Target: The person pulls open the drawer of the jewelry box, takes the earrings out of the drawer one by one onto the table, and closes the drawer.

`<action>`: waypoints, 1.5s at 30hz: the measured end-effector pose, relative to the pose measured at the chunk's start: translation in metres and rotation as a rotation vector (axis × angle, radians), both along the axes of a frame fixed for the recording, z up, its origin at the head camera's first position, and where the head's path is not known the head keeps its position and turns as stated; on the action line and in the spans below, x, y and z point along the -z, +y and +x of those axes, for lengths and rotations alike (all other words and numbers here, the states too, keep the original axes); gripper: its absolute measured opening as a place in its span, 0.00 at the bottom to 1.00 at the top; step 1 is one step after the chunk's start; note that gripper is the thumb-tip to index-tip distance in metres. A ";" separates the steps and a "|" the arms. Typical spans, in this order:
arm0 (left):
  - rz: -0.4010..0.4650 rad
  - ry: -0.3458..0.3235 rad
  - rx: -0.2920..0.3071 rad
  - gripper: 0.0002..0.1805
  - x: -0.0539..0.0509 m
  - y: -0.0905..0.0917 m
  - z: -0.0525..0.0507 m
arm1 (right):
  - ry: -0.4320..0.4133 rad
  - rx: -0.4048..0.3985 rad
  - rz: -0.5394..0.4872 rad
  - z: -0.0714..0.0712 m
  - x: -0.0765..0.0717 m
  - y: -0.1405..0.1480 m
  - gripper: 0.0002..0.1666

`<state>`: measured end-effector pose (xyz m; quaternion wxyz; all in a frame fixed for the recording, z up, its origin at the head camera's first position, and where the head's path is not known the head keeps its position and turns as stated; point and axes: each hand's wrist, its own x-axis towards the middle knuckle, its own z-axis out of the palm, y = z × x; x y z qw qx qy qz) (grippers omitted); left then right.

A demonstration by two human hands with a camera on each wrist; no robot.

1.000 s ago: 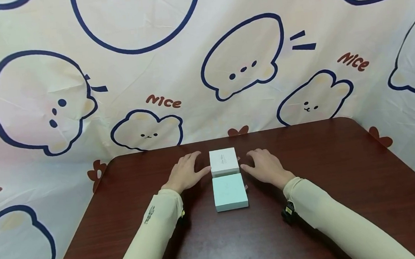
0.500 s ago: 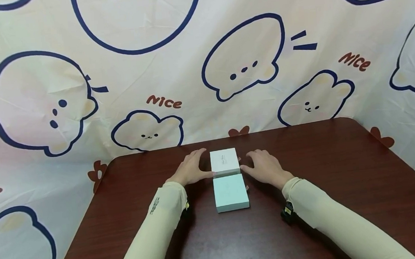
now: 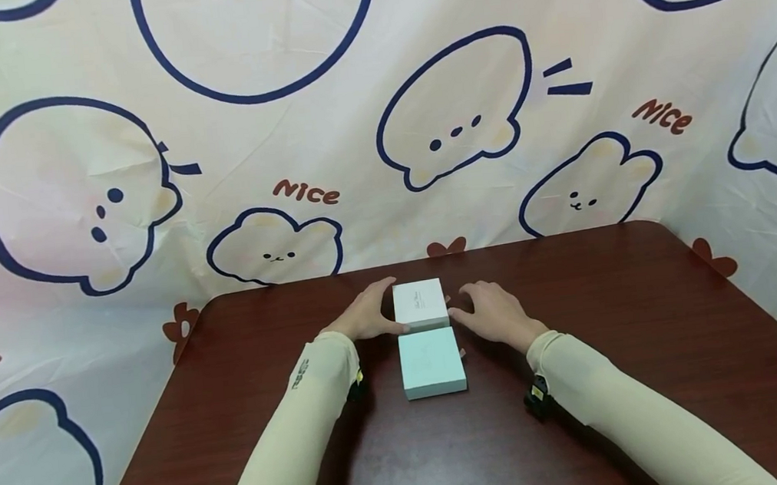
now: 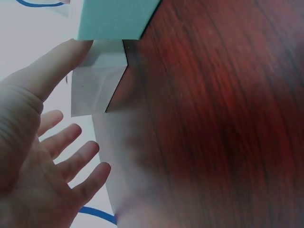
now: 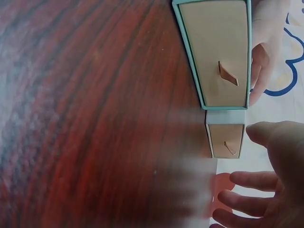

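Observation:
A white box with small printed text on its lid lies flat on the table, directly behind a mint-green box. Beside the white box's left side is my left hand, thumb at its front left corner and fingers spread toward the back. In the left wrist view those fingers are loosely extended and only the thumb meets the white box. To the right, my right hand has relaxed fingers, its thumb close to the white box; contact cannot be told. The right wrist view shows a small ribbon tab on the mint-green box's side.
Both boxes stand on a dark reddish-brown wooden table with rounded far corners. A white cloth printed with cartoon animals hangs behind it and along both sides. A dark device sits at the right wrist.
My left hand has moved right and slightly forward, bringing its thumb to the white box. The right hand has barely shifted, and both boxes stay in place.

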<state>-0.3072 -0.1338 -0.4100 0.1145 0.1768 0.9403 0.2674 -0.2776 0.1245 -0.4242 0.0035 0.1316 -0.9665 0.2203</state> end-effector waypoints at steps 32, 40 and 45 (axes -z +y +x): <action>0.058 -0.102 0.025 0.56 0.009 -0.004 -0.011 | -0.155 0.021 -0.284 -0.022 0.011 0.001 0.30; 0.115 -0.115 0.027 0.54 0.012 -0.006 -0.010 | -0.275 0.052 -0.386 -0.033 0.014 0.003 0.30; 0.117 -0.122 0.022 0.55 0.014 -0.006 -0.010 | -0.295 0.048 -0.456 -0.037 0.016 0.003 0.27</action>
